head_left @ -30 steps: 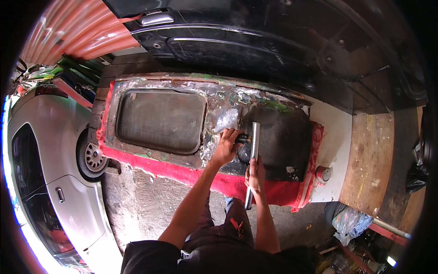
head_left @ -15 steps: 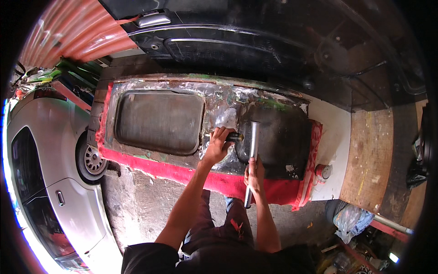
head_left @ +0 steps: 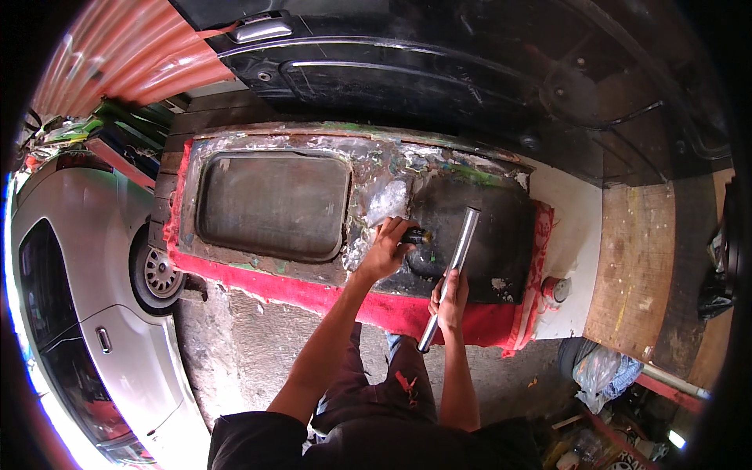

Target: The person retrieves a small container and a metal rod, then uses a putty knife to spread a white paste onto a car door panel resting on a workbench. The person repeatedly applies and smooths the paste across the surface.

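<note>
My left hand (head_left: 388, 247) is closed on a small dark cylindrical tool (head_left: 417, 236), whose outer end points right, over the scuffed, paint-flecked metal panel (head_left: 266, 204). My right hand (head_left: 449, 298) grips a long silver metal tube (head_left: 466, 235) held at a slant, its top end over the dark right part of the panel and its lower end past the panel's front edge. A whitish patch (head_left: 385, 200) lies on the panel just beyond my left hand. The panel rests on a red cloth (head_left: 486, 325).
A black vehicle panel (head_left: 392, 78) stands behind the work. A silver car (head_left: 117, 360) is at the left. A red can (head_left: 555, 289), plywood boards (head_left: 630, 266) and plastic bags (head_left: 595, 376) are at the right. Corrugated red sheeting (head_left: 133, 51) is at the upper left.
My right hand and the tube have moved right, and the tube has tilted with its top toward the right. My left hand shifted slightly left, then back right.
</note>
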Demonstrator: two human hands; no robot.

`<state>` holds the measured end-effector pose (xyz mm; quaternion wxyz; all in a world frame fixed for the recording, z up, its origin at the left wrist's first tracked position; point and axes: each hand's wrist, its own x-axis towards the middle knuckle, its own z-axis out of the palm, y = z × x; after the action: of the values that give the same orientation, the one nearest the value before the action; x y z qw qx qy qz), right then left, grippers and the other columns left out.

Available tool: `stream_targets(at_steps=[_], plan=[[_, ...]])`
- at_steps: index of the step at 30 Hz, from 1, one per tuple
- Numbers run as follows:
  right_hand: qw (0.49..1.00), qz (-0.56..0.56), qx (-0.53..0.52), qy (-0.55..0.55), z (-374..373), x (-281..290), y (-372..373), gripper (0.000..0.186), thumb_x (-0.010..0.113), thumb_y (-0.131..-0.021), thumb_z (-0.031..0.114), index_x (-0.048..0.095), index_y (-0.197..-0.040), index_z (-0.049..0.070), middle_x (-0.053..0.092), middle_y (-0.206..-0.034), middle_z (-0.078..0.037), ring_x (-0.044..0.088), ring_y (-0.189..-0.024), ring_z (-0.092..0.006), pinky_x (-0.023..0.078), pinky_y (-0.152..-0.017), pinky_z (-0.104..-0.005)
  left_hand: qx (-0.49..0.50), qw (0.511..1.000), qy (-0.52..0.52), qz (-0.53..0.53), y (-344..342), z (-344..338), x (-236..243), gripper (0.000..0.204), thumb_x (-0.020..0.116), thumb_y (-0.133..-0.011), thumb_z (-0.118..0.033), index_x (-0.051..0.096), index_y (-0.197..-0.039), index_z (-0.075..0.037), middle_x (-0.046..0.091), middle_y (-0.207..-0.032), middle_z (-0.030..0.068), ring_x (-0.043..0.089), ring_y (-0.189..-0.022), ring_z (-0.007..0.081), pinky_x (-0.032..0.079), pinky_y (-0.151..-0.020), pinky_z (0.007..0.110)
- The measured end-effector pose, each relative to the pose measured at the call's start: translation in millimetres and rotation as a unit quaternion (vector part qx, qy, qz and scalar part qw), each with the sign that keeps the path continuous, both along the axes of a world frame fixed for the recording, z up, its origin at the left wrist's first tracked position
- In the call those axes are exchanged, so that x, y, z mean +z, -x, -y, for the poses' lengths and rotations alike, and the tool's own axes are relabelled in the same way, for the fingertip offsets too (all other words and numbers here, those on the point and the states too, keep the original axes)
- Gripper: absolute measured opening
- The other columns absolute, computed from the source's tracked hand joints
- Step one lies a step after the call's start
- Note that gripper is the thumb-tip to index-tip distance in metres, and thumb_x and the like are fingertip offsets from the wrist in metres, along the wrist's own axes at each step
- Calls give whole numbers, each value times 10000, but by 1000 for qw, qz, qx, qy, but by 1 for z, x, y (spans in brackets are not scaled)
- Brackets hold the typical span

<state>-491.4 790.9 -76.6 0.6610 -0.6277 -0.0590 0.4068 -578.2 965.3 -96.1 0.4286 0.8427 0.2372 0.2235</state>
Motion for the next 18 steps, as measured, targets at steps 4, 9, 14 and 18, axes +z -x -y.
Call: stream_targets(at_steps=[4,9,14,18], plan=[[1000,-11,8,-11,3,3,0,384,450,-993,488,415,-974,106,375,-533,9,361,-349,-69,285,-295,-225,-22,999,25,-8,3,-3,3,420,692,-802,-134,560,-1194,-60,570,-1057,111,498,-1030,334,346,-944,430],[993,-7,-62,-98,2,15,-4,376,435,-994,497,405,-994,123,366,-543,11,366,-358,-77,299,-305,-230,-11,999,48,15,5,-4,-2,411,682,-812,-122,554,-1202,-102,568,-1077,92,492,-1073,327,324,-948,452],[992,26,103,62,-8,-20,15,383,481,-986,466,436,-1122,110,410,-524,-4,379,-357,-77,306,-310,-240,-3,999,20,31,2,-6,-2,423,700,-793,-102,562,-1189,-48,577,-1057,117,497,-995,336,369,-906,427],[1000,-2,-15,-12,-4,-8,8,401,471,-980,499,413,-1056,110,378,-543,2,371,-354,-79,309,-299,-237,-10,999,43,26,5,-6,-2,419,698,-795,-98,563,-1188,-40,579,-1036,120,495,-984,326,378,-899,414]])
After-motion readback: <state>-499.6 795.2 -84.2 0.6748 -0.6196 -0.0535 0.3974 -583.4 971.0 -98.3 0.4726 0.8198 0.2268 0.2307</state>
